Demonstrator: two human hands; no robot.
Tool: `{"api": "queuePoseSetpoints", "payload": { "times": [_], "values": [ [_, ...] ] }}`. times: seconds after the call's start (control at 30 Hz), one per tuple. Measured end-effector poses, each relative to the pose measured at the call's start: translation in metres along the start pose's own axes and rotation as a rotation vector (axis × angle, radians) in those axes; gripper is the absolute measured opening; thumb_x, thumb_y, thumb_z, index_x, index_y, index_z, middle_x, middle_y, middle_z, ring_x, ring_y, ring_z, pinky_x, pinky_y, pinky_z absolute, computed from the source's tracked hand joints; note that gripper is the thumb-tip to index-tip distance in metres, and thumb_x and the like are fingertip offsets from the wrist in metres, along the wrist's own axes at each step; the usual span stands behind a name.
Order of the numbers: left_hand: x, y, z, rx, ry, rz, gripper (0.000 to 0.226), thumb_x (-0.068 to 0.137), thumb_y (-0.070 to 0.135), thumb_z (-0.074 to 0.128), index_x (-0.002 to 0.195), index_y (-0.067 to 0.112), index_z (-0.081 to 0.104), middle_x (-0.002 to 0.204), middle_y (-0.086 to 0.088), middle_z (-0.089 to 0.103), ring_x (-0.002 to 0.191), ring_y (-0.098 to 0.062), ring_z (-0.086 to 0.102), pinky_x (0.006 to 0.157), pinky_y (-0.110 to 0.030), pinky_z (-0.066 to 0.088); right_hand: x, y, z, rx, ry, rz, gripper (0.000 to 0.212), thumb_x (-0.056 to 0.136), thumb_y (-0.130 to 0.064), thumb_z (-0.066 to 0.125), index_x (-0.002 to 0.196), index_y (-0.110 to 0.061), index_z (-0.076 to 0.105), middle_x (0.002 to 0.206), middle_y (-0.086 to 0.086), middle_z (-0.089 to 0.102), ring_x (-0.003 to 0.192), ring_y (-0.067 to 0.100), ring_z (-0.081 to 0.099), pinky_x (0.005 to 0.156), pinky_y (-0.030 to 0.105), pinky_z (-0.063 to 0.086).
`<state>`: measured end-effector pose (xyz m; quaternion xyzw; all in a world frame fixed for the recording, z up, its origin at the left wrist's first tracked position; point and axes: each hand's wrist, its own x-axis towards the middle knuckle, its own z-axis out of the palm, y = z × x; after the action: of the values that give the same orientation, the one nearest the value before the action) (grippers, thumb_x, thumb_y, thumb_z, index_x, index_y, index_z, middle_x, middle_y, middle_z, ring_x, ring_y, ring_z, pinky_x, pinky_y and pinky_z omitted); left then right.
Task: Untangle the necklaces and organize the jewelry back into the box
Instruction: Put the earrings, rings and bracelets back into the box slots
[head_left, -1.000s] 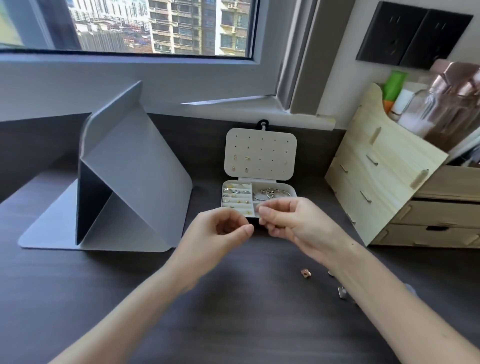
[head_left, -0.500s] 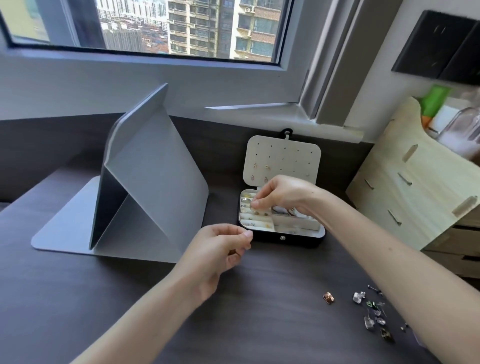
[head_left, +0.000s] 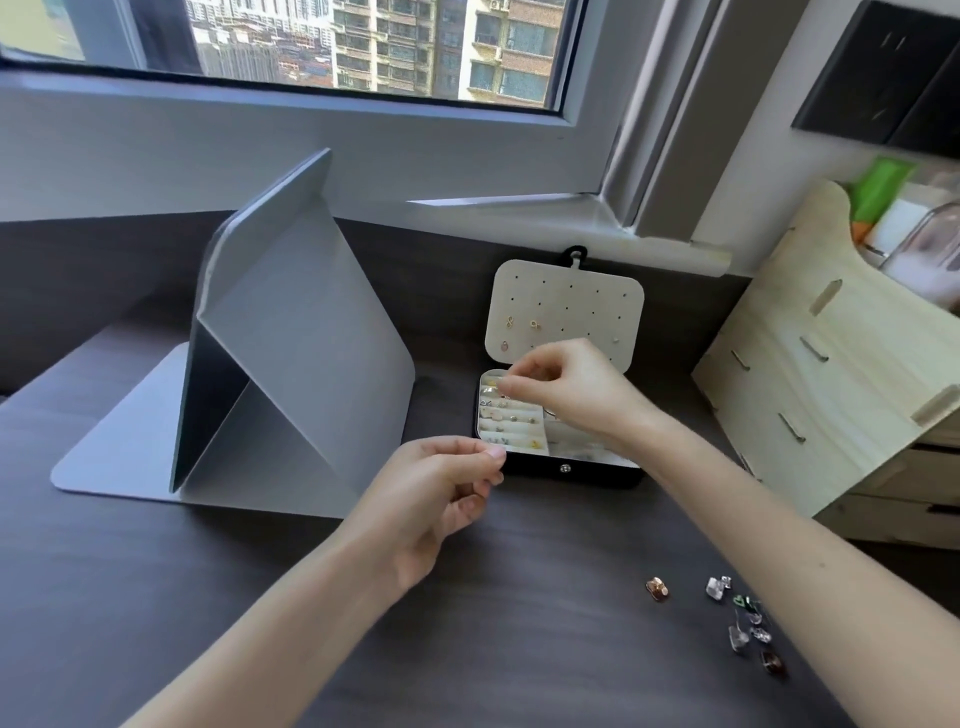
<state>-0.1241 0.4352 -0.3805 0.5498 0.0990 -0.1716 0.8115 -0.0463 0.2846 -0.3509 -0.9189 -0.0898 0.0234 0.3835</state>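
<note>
1. The right hand (head_left: 566, 384) hangs over the far-left rows of the box (head_left: 566, 470), thumb and forefinger pinched narrow just above the top row. I cannot tell if anything is between them.
2. The left hand (head_left: 441, 493) hovers just in front of the box, fingers curled and thumb pressed to forefinger. Whether it holds a tiny piece is too small to tell.
3. A second ago both hands met fingertip to fingertip in front of the box. Since then the right has reached in and stayed over the rows, while the left has barely moved.
4. That suggests a small piece is being seated in a row, so sorting is under way.
5. The loose pieces (head_left: 743, 618) are still out on the desk (head_left: 156, 597), well apart from the box to the right. Much of the task remains.
6. The box is a shallow black case with a snap on its front wall and padded cream rows. Its upright cream lid (head_left: 566, 301) is a perforated panel carrying a few earrings.
7. The loose pieces are small, glinting and mostly clear, with one coppery.
8. The desk is dark, matte and wood-grained. A smooth grey folded stand (head_left: 291, 364) is on the left and a pale slotted plywood organizer (head_left: 831, 389) on the right.
</note>
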Motion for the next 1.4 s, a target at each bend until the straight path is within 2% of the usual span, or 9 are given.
{"api": "queuePoseSetpoints", "payload": {
  "times": [0.1,0.2,0.3,0.57,0.77,0.93,1.03,1.13,1.4],
  "values": [
    [0.0,-0.001,0.002,-0.031,-0.018,-0.008,0.014,0.083,0.0,0.063,0.07,0.005,0.065,0.061,-0.005,0.056,0.053,-0.008,0.047,0.048,-0.013,0.041,-0.033,-0.007,-0.015,0.109,-0.163,-0.011,0.019,0.082,-0.037,0.069,0.082,-0.019,0.075,0.078,-0.006,0.072,0.082,0.002,0.064,0.085,0.029,0.048],
    [-0.002,-0.001,0.003,-0.052,-0.052,-0.01,0.013,0.082,-0.001,0.061,0.072,0.004,0.067,0.063,-0.005,0.057,0.056,-0.008,0.048,0.051,-0.014,0.042,-0.054,-0.01,-0.018,0.166,-0.253,-0.053,0.01,0.082,-0.024,0.072,0.085,-0.016,0.075,0.08,0.002,0.074,0.08,0.004,0.067,0.073,0.018,0.05],
    [-0.003,-0.001,0.004,-0.052,-0.079,-0.002,0.015,0.083,-0.001,0.06,0.073,0.003,0.07,0.066,-0.006,0.06,0.059,-0.009,0.051,0.054,-0.015,0.043,-0.059,-0.009,-0.014,0.18,-0.197,-0.096,0.006,0.081,-0.012,0.072,0.086,-0.01,0.075,0.079,0.005,0.074,0.075,0.006,0.068,0.066,0.012,0.048],
    [-0.007,-0.004,0.009,0.009,-0.085,0.025,0.013,0.085,0.001,0.059,0.08,0.002,0.071,0.069,-0.007,0.066,0.06,-0.008,0.056,0.057,-0.016,0.047,-0.067,-0.004,-0.013,0.1,-0.125,-0.125,0.004,0.082,-0.014,0.071,0.08,-0.014,0.074,0.072,-0.004,0.071,0.065,-0.002,0.062,0.064,0.013,0.046],
    [-0.005,-0.003,0.007,0.049,0.01,0.064,0.005,0.083,0.003,0.064,0.086,0.004,0.069,0.073,-0.008,0.07,0.059,-0.009,0.059,0.06,-0.018,0.049,-0.041,0.003,-0.027,0.249,-0.166,0.153,0.001,0.077,-0.011,0.074,0.077,-0.012,0.074,0.064,-0.009,0.068,0.063,-0.006,0.059,0.062,0.007,0.039],
    [-0.004,-0.003,0.006,0.079,0.055,0.074,0.004,0.078,0.009,0.07,0.08,0.006,0.069,0.068,-0.005,0.068,0.056,-0.007,0.057,0.058,-0.018,0.048,-0.017,0.01,-0.009,0.075,-0.158,0.256,0.01,0.063,-0.028,0.083,0.069,-0.023,0.076,0.073,-0.008,0.071,0.091,0.007,0.062,0.083,0.02,0.048],
    [-0.004,-0.002,0.006,0.059,0.057,0.067,0.005,0.079,0.012,0.07,0.076,0.007,0.069,0.064,-0.004,0.065,0.052,-0.006,0.055,0.051,-0.014,0.046,-0.014,0.006,-0.005,0.067,-0.176,0.268,0.004,0.072,-0.012,0.078,0.075,-0.013,0.075,0.063,-0.008,0.065,0.069,0.001,0.058,0.053,0.004,0.04],
    [-0.004,-0.001,0.005,-0.008,0.039,0.043,0.005,0.079,0.009,0.068,0.077,0.006,0.071,0.062,-0.004,0.064,0.051,-0.007,0.054,0.048,-0.013,0.046,-0.017,0.002,-0.004,-0.001,-0.165,0.255,0.003,0.075,-0.01,0.076,0.075,-0.012,0.073,0.059,-0.006,0.061,0.058,0.001,0.053,0.043,0.005,0.037],
    [-0.004,0.0,0.003,-0.013,-0.036,0.042,0.017,0.082,-0.007,0.06,0.082,0.005,0.073,0.073,-0.008,0.071,0.062,-0.008,0.062,0.059,-0.015,0.052,-0.016,0.003,0.002,-0.097,-0.066,0.243,0.017,0.07,-0.013,0.078,0.083,-0.015,0.067,0.071,-0.008,0.058,0.068,0.006,0.052,0.064,0.02,0.046]
  ]
}}
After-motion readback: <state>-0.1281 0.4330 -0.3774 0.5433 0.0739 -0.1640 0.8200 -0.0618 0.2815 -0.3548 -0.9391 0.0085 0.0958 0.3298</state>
